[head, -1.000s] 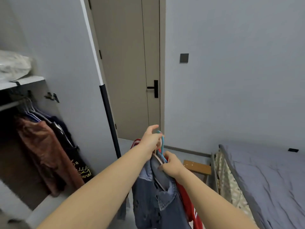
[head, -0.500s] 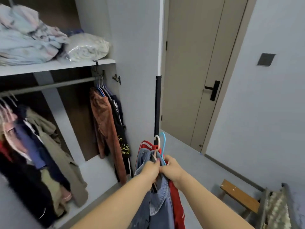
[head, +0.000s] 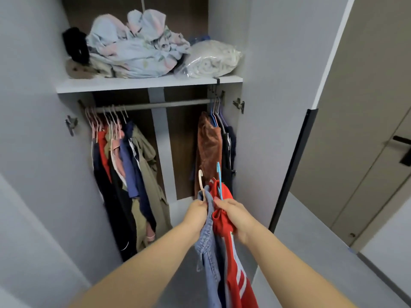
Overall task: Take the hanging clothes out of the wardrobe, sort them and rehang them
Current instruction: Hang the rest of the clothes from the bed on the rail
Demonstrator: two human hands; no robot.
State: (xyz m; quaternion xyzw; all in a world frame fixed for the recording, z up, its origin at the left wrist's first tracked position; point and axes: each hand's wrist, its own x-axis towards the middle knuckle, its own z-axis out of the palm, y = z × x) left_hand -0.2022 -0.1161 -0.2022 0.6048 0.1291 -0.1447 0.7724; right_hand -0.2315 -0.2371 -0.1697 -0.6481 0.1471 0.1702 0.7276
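A faded blue denim garment (head: 209,252) on a cream hanger (head: 200,181) is gripped by the left hand (head: 196,213), with the fingers curled round its collar. A red garment with white stripes (head: 232,270) on a blue hanger (head: 219,178) is clutched by the right hand (head: 235,216). Both are held touching, in front of the open wardrobe. Mixed clothes (head: 124,170) are bunched at the left end of the rail (head: 155,105), and a brown garment (head: 209,147) at its right end.

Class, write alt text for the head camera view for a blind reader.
The left hand grips a denim garment and the right hand a red garment, both on hangers, at an open wardrobe. On the rail, other clothes hang at both ends, with bedding on the shelf above.
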